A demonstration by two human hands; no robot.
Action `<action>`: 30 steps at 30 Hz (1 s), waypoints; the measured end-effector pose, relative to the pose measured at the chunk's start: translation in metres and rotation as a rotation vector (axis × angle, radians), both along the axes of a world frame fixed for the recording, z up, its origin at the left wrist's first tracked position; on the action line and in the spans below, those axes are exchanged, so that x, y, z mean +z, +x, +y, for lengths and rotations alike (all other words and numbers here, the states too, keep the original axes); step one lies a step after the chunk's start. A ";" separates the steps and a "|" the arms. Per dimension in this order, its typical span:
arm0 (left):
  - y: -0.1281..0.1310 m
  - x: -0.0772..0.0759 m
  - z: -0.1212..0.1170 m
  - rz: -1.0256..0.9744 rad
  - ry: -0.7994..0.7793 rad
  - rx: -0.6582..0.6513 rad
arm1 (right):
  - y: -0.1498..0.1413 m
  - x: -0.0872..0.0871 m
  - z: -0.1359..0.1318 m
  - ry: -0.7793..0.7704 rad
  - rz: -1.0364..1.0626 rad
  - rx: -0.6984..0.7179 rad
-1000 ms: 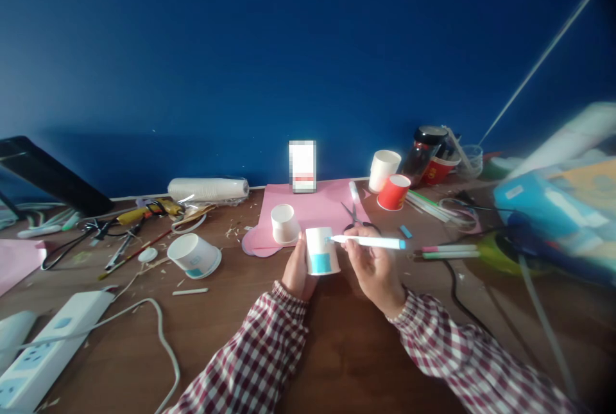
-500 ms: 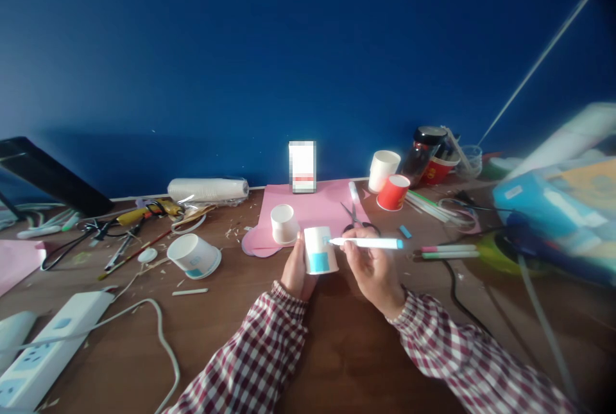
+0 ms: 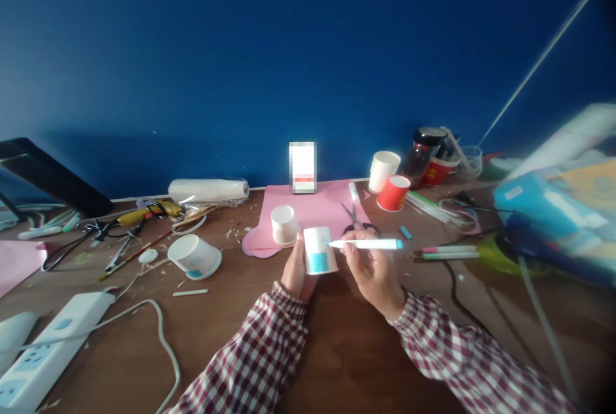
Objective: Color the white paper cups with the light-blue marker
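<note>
My left hand (image 3: 294, 270) is closed round the left side of a white paper cup (image 3: 314, 238), which stands upside down with its rim at the bottom. A light blue band and some blue marks show on the cup's side. In my right hand (image 3: 369, 270) is a white felt-tip pen (image 3: 373, 244) with a light blue end, gripped near its tip. That tip meets the cup's wall at the blue marks. Another white paper cup (image 3: 285, 228) stands just behind my left hand. Scissors (image 3: 355, 215) lie behind my right hand, their handles partly hidden.
Pink paper (image 3: 322, 208) lies under a propped-up, blurred-out screen (image 3: 303, 160). A marked paper cup (image 3: 190, 257) and a power strip (image 3: 52, 343) are on the left. A red cup (image 3: 393, 192), several pens (image 3: 450, 252) and a dark-lidded jar (image 3: 423, 151) are on the right.
The blue marks by the pen tip have grown slightly. Both hands and the cup hold almost the same place.
</note>
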State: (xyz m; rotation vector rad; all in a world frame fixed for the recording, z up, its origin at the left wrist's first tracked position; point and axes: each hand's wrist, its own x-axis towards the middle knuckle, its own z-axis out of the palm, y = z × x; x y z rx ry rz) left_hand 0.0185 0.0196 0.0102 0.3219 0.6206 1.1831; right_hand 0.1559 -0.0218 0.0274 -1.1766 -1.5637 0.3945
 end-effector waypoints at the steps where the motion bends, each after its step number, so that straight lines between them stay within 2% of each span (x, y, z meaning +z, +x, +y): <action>1: 0.000 0.000 0.000 -0.002 0.002 -0.004 | 0.000 0.000 0.000 0.003 -0.001 0.002; 12: -0.001 -0.002 0.000 -0.019 0.039 -0.018 | -0.003 -0.002 -0.003 -0.004 0.013 0.010; 18: -0.001 -0.002 0.000 -0.019 0.002 0.019 | -0.001 0.000 -0.001 0.030 -0.017 -0.018; 30: -0.001 -0.002 -0.001 -0.003 0.058 -0.025 | 0.001 -0.002 0.001 0.024 -0.024 -0.030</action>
